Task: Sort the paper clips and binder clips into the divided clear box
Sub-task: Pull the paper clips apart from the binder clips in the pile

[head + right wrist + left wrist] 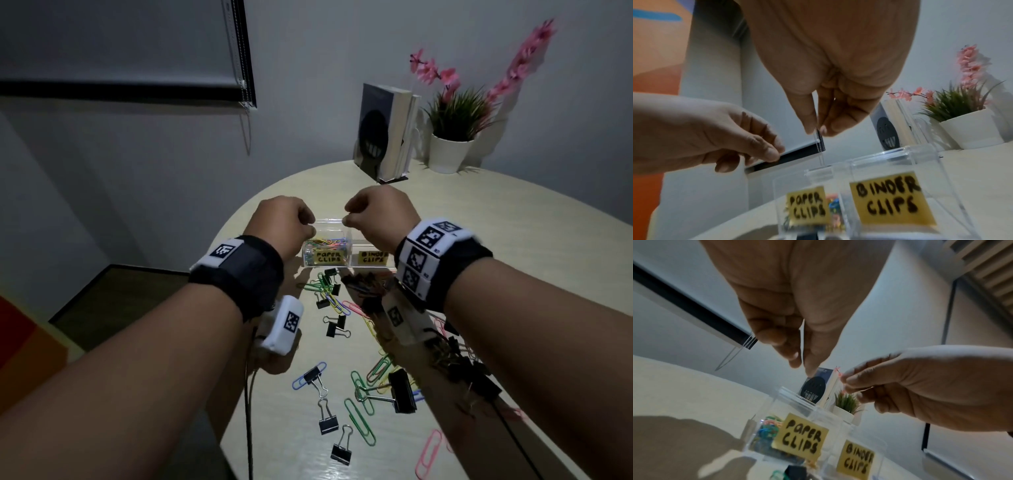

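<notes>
The divided clear box (310, 253) stands on the round table. Its left cell, labelled PAPER CLIPS (800, 437), holds several coloured paper clips (327, 244). The cell labelled BINDER CLIPS (890, 199) looks empty in the right wrist view. My left hand (308, 229) hovers over the paper-clip cell with thumb and forefinger pinched (802, 365). My right hand (346, 219) hovers close beside it, over the divider, fingertips likewise pinched (818, 131). Nothing shows between either hand's fingertips. Loose binder clips (329, 425) and paper clips (359, 421) lie scattered in front of the box.
A pile of black binder clips (469, 370) lies under my right forearm. A book in a stand (383, 133) and a potted plant (448, 150) with pink flowers stand behind the box. The table's curved edge (233, 308) runs along the left. A cable (248, 411) hangs from my left wrist.
</notes>
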Tool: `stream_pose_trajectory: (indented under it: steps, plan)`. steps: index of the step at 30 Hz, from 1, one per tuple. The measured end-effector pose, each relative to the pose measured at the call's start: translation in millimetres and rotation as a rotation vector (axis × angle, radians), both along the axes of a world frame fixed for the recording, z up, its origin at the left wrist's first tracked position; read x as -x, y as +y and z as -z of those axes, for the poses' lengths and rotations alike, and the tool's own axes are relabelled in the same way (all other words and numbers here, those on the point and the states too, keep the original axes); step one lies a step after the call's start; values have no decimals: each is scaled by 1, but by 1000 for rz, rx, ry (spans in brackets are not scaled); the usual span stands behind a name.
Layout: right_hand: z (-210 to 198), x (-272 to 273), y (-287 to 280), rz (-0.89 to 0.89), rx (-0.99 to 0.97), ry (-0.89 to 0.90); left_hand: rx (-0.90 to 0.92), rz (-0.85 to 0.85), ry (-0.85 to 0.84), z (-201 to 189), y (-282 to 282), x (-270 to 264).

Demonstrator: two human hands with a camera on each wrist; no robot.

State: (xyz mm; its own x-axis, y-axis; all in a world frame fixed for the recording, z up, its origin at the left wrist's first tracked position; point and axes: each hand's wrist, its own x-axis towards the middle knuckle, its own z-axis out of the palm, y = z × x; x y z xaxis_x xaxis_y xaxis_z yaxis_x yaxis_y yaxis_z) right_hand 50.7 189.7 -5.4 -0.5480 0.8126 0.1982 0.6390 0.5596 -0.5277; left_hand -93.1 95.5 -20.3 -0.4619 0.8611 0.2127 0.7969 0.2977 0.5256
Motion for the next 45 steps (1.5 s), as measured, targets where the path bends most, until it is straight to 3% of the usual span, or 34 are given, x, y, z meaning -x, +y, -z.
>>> stream_pose_trajectory:
  steps: [2, 7, 10, 17, 22, 28, 33, 37, 45]
  plan:
    - [7, -12, -13, -46, -28, -44, 35, 33, 91, 5, -13, -2]
    - [39, -26, -38, -222, 18, -515, 425, 288, 250, 29, -31, -17]
    - [47, -28, -41, -261, 26, -612, 469, 355, 304, 34, -30, -20]
    - [55, -37, -43, -286, 70, -613, 506, 275, 323, 31, -35, -22]
    - [50, -41, -41, -291, 0, -568, 481, 274, 366, 24, -45, -26]
    - [44, -32, -40, -221, 35, -423, 322, 207, 148, 18, -58, -25]
    - [55, -23, -47, -217, 33, -528, 390, 248, 66, 23, -63, -26]
    - [57, -19, -47, -228, 23, -581, 318, 249, 79, 24, -62, -26]
    - [54, -22, -48, -283, 46, -579, 365, 235, 63, 26, -68, -17]
